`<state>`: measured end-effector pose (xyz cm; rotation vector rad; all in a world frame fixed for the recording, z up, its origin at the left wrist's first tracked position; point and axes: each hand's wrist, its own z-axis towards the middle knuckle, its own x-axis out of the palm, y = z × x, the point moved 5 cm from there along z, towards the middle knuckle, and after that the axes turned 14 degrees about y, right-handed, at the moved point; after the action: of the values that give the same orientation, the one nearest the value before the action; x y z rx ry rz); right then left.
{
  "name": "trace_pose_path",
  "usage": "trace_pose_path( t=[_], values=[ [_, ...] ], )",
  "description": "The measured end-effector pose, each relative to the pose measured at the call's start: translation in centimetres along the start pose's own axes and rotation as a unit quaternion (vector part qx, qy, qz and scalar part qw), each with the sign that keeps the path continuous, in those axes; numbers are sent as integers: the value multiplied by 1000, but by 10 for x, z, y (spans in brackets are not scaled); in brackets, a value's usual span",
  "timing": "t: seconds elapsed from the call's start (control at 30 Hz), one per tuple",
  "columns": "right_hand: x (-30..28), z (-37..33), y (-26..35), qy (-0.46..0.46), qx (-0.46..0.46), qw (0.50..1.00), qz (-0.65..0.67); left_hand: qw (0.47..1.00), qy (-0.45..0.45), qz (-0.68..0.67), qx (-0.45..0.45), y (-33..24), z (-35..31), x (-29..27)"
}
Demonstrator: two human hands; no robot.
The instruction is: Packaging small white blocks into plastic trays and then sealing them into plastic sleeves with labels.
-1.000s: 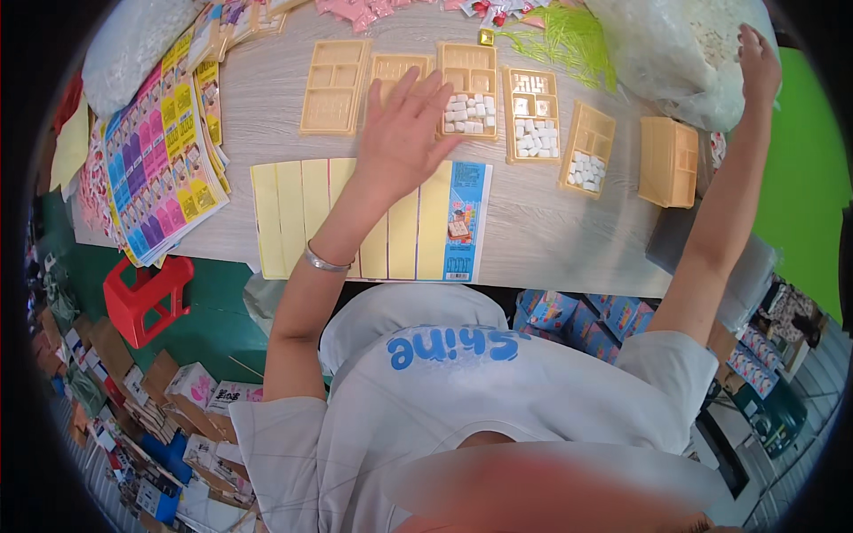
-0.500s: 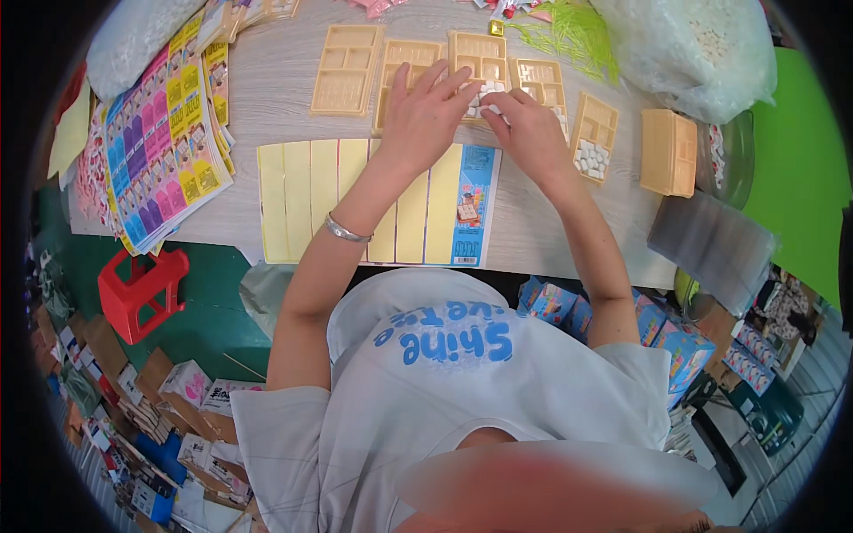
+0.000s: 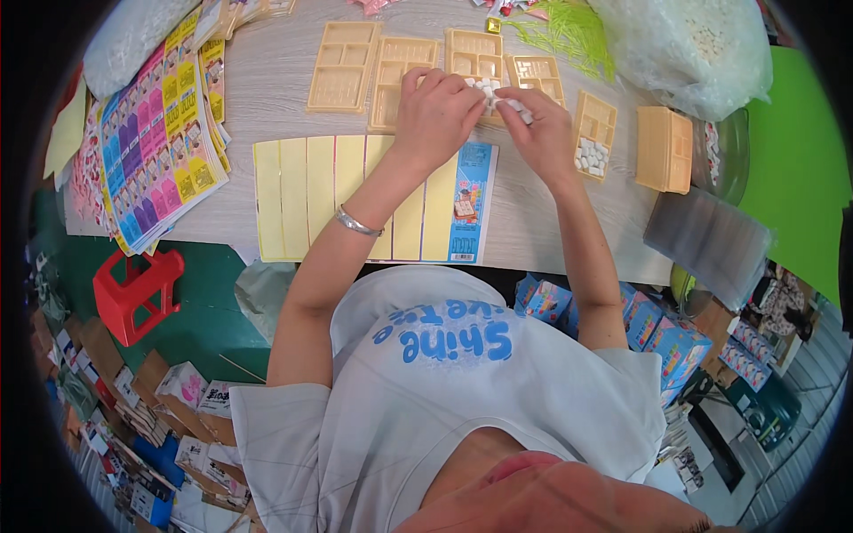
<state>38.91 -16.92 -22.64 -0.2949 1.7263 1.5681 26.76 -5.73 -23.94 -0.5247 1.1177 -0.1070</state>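
Note:
Small white pieces (image 3: 484, 87) lie heaped in the lower part of a beige divided tray (image 3: 474, 43), third in the row. Over its left edge and the neighbouring tray (image 3: 402, 67) is my left hand (image 3: 437, 114), fingers curled and tips together beside the heap; what they hold is hidden. From the right, my right hand (image 3: 538, 133) pinches at the pieces with thumb and forefinger. White pieces show between those fingers, partly covering the fourth tray (image 3: 536, 75). Another tray (image 3: 595, 124) to the right has white pieces in its near compartment.
A yellow-striped printed sheet (image 3: 355, 195) lies before the trays. Leftmost stands a beige tray (image 3: 344, 67); stacked trays (image 3: 664, 149) are right. Around them are printed card sheets (image 3: 164, 133), a clear bag (image 3: 689, 53), green strands (image 3: 569, 35) and a red stool (image 3: 138, 293).
My left fingers, earlier spread over the second and third trays, have drawn in and curled together. My right hand has shifted slightly right and nearer, uncovering more of the heap.

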Motion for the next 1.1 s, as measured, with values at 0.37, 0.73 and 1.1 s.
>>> trace_pose_path(
  t=[0.37, 0.73, 1.1],
  values=[
    [16, -11, -35, 36, 165, 859, 484, 1000, 23, 5, 3, -2, 4, 1],
    [27, 1, -18, -59, 133, 779, 610, 968, 96, -230, -32, -24, -4, -7],
    [1, -13, -48, -176, 77, 551, 812, 999, 27, -28, -34, -20, 9, -2]
  ],
)
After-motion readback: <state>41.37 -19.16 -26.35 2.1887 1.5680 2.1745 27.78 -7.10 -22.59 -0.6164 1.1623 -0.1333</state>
